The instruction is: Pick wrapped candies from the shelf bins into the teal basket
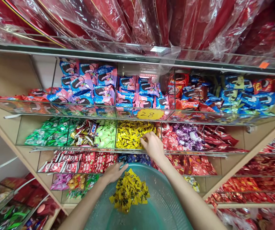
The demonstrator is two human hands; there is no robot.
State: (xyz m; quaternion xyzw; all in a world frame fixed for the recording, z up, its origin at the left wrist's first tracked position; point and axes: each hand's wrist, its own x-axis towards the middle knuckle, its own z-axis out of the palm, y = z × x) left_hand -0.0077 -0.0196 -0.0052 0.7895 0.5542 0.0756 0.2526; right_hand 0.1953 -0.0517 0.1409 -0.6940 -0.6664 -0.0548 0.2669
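Observation:
My left hand (114,172) is closed over the far left rim of a teal plastic basket (167,201). A heap of small yellow-wrapped candies (130,191) lies inside this basket. At the middle shelf, my right hand (153,146) reaches into a glass-fronted compartment of matching yellow candies (130,132). Its fingers are curled together in a pinch at the right side of that pile, on the wrapped candy there; how many pieces are between the fingertips is hidden.
Green-wrapped sweets (48,132) fill compartments to the left, and purple-wrapped ones (187,135) lie to the right. Above, a glass ledge bears a yellow price tag (148,114) below blue cookie packs (82,83). Red packets (87,162) lie on the shelf beneath.

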